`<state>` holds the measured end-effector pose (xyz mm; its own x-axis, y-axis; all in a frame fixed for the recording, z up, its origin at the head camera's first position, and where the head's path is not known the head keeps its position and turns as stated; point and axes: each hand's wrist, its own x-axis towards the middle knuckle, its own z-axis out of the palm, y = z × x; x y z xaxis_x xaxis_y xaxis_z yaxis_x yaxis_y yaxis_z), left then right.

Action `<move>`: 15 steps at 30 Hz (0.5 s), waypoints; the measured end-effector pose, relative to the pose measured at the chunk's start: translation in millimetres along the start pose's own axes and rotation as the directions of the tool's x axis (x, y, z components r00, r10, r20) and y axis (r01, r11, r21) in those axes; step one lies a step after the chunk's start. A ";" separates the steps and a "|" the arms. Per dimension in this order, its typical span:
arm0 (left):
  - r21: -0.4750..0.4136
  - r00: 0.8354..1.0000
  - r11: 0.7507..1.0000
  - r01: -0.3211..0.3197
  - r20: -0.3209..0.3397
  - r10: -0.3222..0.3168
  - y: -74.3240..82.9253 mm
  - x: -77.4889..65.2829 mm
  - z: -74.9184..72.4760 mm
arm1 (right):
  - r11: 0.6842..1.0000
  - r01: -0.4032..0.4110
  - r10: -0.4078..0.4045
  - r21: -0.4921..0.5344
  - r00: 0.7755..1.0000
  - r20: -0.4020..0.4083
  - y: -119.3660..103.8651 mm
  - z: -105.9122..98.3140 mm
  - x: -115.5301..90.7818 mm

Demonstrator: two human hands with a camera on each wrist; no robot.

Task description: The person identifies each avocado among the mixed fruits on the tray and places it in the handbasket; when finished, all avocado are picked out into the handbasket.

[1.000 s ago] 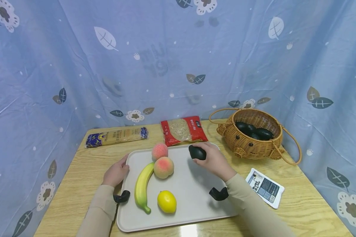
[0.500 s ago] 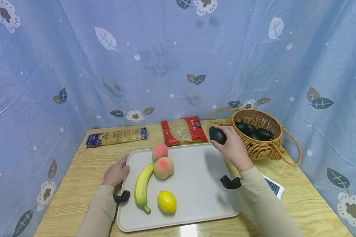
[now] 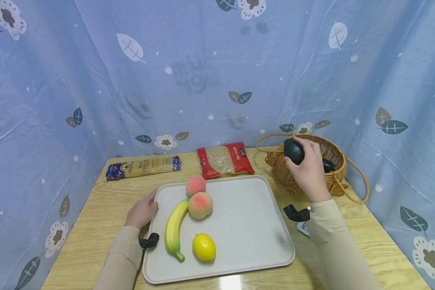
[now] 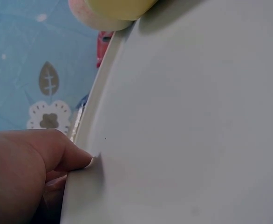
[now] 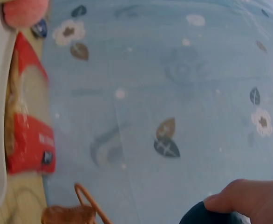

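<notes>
My right hand point(image 3: 309, 169) holds a dark avocado point(image 3: 294, 151) between thumb and fingers, above the near left part of the wicker basket point(image 3: 297, 186). In the right wrist view, the thumb point(image 5: 248, 198) presses on the avocado point(image 5: 210, 216), only partly in frame. Inside the basket another dark fruit point(image 3: 328, 165) shows; my hand hides the others. My left hand point(image 3: 142, 211) grips the left rim of the pale tray point(image 3: 246, 225), thumb point(image 4: 71, 154) over the edge. On the tray lie a banana point(image 3: 173, 231), a lemon point(image 3: 204, 247) and two peaches point(image 3: 200, 205).
Behind the tray are a red noodle bag point(image 3: 224, 160) and a long yellow noodle pack point(image 3: 143, 167). A white packet point(image 3: 303, 228) lies mostly hidden under my right forearm. The basket's looped handles point(image 3: 362, 183) stick out. A blue curtain point(image 3: 210, 72) surrounds the table.
My right hand has carried the avocado from above the tray, rightward and away, to the basket. The left hand and the fruit on the tray have stayed in place.
</notes>
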<state>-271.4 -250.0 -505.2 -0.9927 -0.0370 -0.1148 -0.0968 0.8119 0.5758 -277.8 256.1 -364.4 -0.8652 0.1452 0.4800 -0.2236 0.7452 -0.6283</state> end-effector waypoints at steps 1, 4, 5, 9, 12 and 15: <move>-0.003 1.000 1.000 -0.003 -0.001 0.003 0.6 -0.2 -0.1 | 1.000 -0.014 0.014 -0.006 1.000 -0.009 2.3 -2.9 1.5; -0.013 1.000 1.000 -0.007 -0.002 0.007 1.5 -0.4 -0.3 | 0.999 -0.039 0.038 -0.019 0.999 -0.027 10.4 -10.6 5.3; -0.014 1.000 1.000 -0.007 -0.001 0.007 1.3 -0.3 -0.1 | 0.999 -0.040 0.039 -0.020 0.999 -0.028 13.3 -12.7 6.5; -0.015 1.000 1.000 -0.009 0.000 0.009 1.8 -0.6 -0.7 | 0.998 -0.022 0.021 -0.052 0.999 -0.025 23.5 -18.1 10.5; -0.018 1.000 1.000 -0.014 -0.004 0.014 1.2 -0.2 -1.4 | 0.997 -0.004 0.003 -0.079 1.000 -0.015 26.9 -19.4 12.7; -0.024 1.000 1.000 -0.019 -0.008 0.018 0.3 0.4 -2.0 | 0.997 0.018 -0.019 -0.082 1.000 -0.005 25.8 -16.9 11.8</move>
<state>-272.0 -251.0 -503.4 -0.9949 -0.0267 -0.0975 -0.0800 0.7981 0.5971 -286.2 288.1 -364.6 -0.8584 0.1345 0.4951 -0.2021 0.7983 -0.5674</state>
